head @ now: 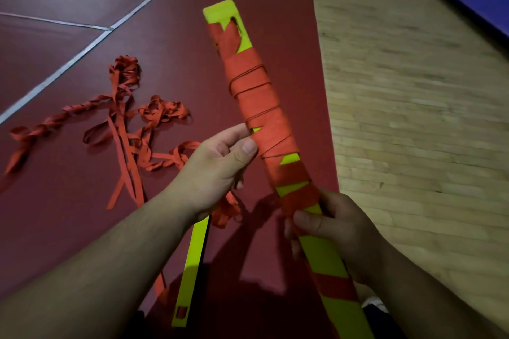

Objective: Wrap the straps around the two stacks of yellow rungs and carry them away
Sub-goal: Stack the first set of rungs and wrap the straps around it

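While the right hand (338,231) grips the held stack (323,259) of yellow rungs low down, fingers curled round it, the left hand (220,157) pinches the red strap (264,107) at the wrap's left edge, thumb pressed on. Stack is lifted and tilted above the red mat (170,44). Wrap looks mostly done; yellow gaps show near the right hand. To do it well, I'd judge: keep the strap taut, lay turns flat and overlapping, steady the rungs so none slide, then tuck the end. Second stack (192,256) lies unwrapped on the mat, near; loose straps (129,129) lie left.
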Available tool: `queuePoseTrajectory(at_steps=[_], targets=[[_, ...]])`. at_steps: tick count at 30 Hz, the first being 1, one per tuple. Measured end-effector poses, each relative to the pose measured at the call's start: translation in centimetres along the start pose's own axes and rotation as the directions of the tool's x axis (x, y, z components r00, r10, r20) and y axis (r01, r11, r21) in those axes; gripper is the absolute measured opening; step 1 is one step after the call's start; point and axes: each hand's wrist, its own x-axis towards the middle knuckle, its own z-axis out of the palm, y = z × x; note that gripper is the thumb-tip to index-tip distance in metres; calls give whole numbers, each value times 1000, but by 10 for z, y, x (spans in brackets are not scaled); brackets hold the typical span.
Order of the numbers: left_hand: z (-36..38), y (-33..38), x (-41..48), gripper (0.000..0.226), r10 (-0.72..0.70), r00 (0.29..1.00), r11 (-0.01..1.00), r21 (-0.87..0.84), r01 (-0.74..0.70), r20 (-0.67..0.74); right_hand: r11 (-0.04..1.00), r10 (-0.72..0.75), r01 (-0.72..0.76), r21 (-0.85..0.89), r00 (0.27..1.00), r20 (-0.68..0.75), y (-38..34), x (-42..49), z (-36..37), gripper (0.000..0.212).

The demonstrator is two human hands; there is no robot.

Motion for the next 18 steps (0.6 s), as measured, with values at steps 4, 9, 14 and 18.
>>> queuePoseTrajectory(at_steps=[4,9,14,18], targets=[[-3,-7,-2,65,-55,997,997,-60,58,59,994,59,-72,78,984,166,3,-2,1,52],[2,-4,-4,105,-54,997,997,-54,57,61,990,79,-107,86,956,283,5,-2,3,77],[11,-2,-6,28,-44,992,999,-15,42,-116,941,51,-25,-338,996,67,0,2,10,69],[9,12,-6,13,-26,999,992,125,28,-24,804,-117,-14,-595,977,-180,11,8,16,51]])
